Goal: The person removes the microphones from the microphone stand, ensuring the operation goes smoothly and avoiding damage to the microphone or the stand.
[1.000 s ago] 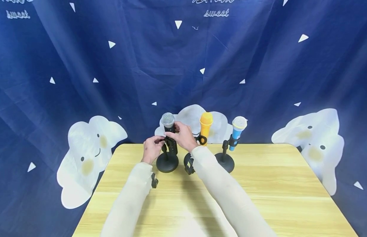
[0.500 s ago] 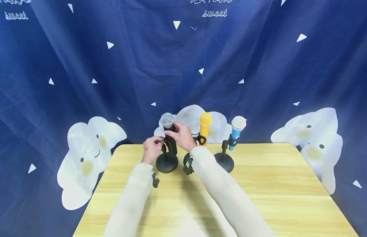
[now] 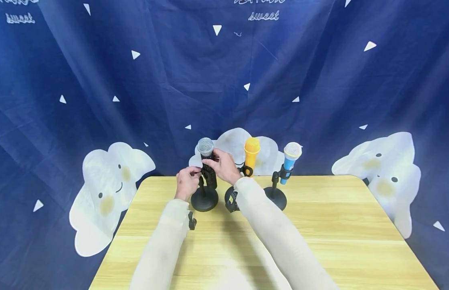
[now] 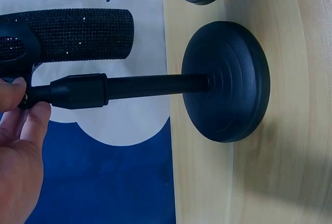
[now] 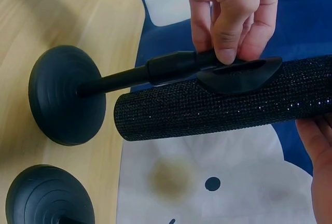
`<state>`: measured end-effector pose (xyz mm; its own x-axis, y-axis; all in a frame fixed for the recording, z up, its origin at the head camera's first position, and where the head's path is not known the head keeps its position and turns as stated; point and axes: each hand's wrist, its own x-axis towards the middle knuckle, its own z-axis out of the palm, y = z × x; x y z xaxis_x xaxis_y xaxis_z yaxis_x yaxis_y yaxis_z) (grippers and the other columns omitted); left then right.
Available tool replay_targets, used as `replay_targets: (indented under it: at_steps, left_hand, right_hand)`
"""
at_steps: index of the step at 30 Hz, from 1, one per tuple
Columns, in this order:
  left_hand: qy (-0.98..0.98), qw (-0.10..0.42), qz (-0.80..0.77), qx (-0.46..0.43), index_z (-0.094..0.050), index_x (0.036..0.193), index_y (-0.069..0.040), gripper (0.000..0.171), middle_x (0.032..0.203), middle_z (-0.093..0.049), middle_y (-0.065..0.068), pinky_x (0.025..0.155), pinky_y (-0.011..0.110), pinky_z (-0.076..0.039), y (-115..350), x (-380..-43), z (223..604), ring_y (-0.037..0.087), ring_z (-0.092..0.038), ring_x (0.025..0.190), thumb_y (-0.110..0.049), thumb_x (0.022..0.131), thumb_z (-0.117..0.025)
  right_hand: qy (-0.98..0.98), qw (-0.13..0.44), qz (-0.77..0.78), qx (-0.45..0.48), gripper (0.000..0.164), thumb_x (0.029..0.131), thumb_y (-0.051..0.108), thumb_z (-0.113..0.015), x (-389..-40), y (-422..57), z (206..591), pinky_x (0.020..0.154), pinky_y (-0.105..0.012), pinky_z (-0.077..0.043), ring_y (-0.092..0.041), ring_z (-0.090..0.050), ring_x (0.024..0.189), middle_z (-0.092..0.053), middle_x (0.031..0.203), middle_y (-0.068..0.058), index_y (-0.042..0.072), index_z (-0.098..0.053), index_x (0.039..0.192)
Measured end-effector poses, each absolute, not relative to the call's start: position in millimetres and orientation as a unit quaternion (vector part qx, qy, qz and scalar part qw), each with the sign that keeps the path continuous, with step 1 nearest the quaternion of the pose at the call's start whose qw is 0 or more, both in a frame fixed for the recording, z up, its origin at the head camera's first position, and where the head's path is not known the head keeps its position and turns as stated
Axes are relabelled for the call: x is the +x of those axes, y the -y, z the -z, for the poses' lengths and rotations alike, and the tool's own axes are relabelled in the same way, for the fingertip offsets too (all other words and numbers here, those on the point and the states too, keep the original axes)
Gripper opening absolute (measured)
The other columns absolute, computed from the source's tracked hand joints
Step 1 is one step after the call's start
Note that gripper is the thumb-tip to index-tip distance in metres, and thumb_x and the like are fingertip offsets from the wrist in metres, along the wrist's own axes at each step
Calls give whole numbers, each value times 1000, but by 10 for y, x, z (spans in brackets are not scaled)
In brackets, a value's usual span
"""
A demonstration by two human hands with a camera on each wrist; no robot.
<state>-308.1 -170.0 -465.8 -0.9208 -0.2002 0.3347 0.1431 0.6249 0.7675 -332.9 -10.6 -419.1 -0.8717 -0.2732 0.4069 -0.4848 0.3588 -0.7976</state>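
Observation:
A microphone [image 3: 205, 147] with a silver mesh head and a black rhinestone-studded body stands near upright in the clip [image 5: 241, 79] of a black desk stand [image 3: 204, 199]. My left hand [image 3: 186, 183] pinches the joint just under the clip between thumb and fingers, as the left wrist view shows close up. From the other side, my right hand [image 3: 226, 167] grips the microphone's body below its head. The clip wraps around the body, and its lower end [image 5: 127, 117] sticks out beside the stand's pole [image 4: 155, 85]. The round base [image 4: 225, 84] rests on the table.
To the right, a yellow microphone [image 3: 251, 151] and a blue one with a white head [image 3: 289, 163] sit in similar stands. My right forearm partly covers the middle stand's base. The wooden table [image 3: 337, 225] ends at a dark blue curtain [image 3: 224, 60] with cloud prints.

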Motion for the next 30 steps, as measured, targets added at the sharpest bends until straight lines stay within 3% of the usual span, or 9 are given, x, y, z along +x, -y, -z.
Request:
replay_targets:
  at_steps: [11, 22, 30]
  left_hand:
    - [873, 215, 438, 11, -78, 87, -2, 9, 93, -75, 12, 86, 45, -50, 1689, -3071, 4667, 32, -68, 88, 4, 84, -72]
    - [872, 201, 445, 12, -78, 90, -1, 9, 98, -75, 13, 88, 45, -51, 1686, -3052, 4660, 32, -68, 92, 3, 86, -71]
    - [878, 190, 440, 11, -77, 88, -2, 8, 97, -74, 13, 89, 45, -48, 1708, -3049, 4654, 33, -67, 93, 3, 86, -70]
  right_hand:
    - [824, 87, -504, 243, 27, 92, 16, -74, -3343, 75, 4129, 90, -33, -54, -22, -68, 101, -73, 110, -11, 2, -68, 114]
    - [812, 54, -522, 257, 26, 94, 15, -71, -3355, 56, 4090, 92, -32, -54, -23, -68, 104, -71, 114, -13, 1, -67, 117]
    - [805, 50, -538, 247, 24, 92, 16, -74, -3371, 75, 4117, 89, -29, -55, -20, -69, 101, -73, 107, -10, 2, -69, 111]
